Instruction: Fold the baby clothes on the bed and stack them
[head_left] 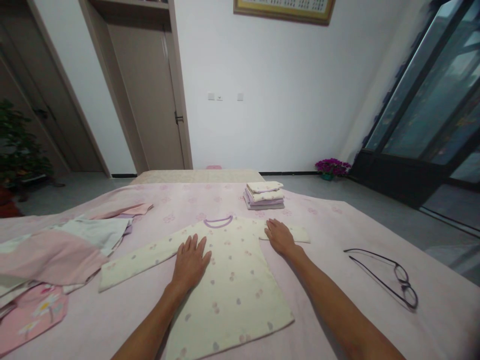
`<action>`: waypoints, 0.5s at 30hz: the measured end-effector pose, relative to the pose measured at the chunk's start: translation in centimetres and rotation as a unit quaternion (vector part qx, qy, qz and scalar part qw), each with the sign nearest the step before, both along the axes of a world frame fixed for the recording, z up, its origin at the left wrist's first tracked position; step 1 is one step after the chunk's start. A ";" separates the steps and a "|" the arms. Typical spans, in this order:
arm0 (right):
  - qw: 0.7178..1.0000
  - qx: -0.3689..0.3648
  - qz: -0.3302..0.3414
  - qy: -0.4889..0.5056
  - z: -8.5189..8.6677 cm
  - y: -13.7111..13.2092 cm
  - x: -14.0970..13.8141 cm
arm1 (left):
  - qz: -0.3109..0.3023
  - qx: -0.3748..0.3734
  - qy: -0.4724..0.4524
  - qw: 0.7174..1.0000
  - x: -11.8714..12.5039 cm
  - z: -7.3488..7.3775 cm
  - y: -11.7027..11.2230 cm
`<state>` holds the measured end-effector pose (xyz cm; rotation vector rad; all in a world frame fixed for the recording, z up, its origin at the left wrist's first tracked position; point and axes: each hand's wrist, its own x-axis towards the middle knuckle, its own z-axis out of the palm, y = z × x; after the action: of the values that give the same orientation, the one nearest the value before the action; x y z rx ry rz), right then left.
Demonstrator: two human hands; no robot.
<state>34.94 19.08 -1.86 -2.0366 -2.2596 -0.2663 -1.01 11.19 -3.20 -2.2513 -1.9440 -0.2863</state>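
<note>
On top of the pink sheet (337, 225), we have a cream shirt (234, 280) spread out in front of us, its purple collar (217, 227) facing away. Our two hands are well apart, both palm down with the fingers extended rather than gripping. We rest the left hand (191, 262) where the long left sleeve (142, 260) meets the body, and the right hand (279, 237) on the right sleeve (300, 234). Just beyond the shirt we see a stack of folded clothes (264, 196); loose clothes (63, 252) lie to our left, and glasses (405, 286) to our right.
</note>
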 end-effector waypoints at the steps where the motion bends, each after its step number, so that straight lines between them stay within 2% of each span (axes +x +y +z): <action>1: 1.000 -0.017 0.002 0.008 -0.4 0.1 0.0 | -0.002 0.001 -0.001 1.000 0.0 0.0 0.0; 5: 0.996 -0.074 -0.046 0.035 -1.4 0.6 1.3 | -0.006 0.002 -0.012 1.000 -0.1 -0.3 0.1; 9: 0.990 -0.081 -0.113 0.031 -1.8 0.8 4.4 | -0.008 0.002 -0.023 1.000 -0.2 -0.5 0.2; 12: 0.984 -0.080 -0.153 0.030 -1.8 0.8 6.3 | -0.006 0.001 -0.026 1.000 -0.2 -0.5 0.2; 15: 0.976 -0.089 -0.198 0.026 -1.2 1.2 6.6 | 0.000 -0.004 -0.027 1.000 -0.2 -0.4 0.1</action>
<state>41.55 20.32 -3.04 -2.5457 -1.8914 -0.0337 -1.21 11.30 -3.58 -2.2708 -1.9752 -0.3446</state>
